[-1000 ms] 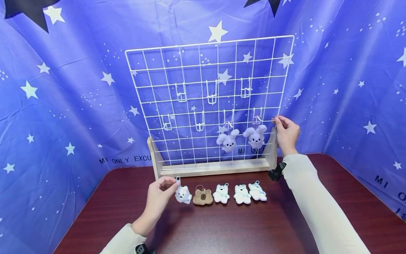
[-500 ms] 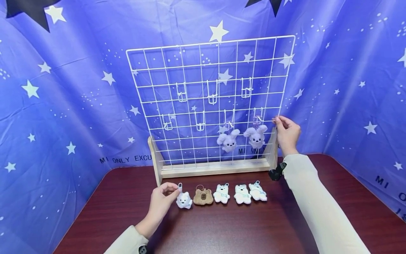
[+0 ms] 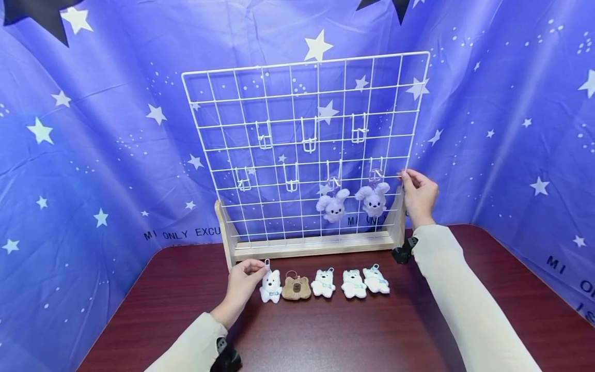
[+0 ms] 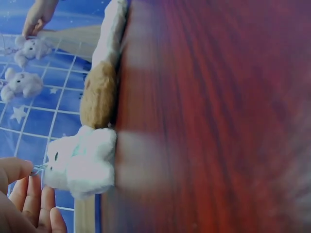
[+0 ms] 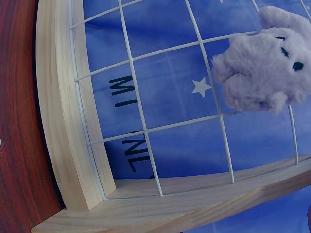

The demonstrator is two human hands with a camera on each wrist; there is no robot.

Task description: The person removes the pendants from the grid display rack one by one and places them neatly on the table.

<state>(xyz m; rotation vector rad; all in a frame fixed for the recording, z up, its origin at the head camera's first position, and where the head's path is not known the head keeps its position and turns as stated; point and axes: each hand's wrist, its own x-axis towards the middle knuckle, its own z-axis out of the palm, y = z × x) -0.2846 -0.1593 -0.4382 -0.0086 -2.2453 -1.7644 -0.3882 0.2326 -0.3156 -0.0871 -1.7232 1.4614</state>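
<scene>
Currently I have the left hand [image 3: 241, 281] with its grip pinching, between the thumb and a finger, the small metal clip [image 4: 40, 167] on top of a white plush bear keychain with a light-blue bow [image 3: 271, 287]. The other fingers of this hand lie away from the clip. The bear is upright above the front part of the dark red-brown wooden bench [image 3: 297, 336]; whether its feet touch the surface, I cannot tell. Just to its right is a flat brown plush animal with a ring on its head [image 3: 296, 289], and further along the same row I see three white plush bears with light-blue bows [image 3: 323, 284], of which the last two are close together.

The right hand [image 3: 420, 194] is at the right edge of an upright white wire grid [image 3: 279, 65]; its grip pinches this edge between thumb and fingers, above the upright of the pale wooden stand [image 3: 311, 248]. Near this hand, two lilac plush rabbits with black eyes [image 3: 333, 206] hang side by side from hooks in the lower row. Five more white wire hooks [image 3: 291, 182] are on the grid, three in the upper row and two in the lower left. Behind everything I see a blue cloth backdrop with white stars [image 3: 116, 155].
</scene>
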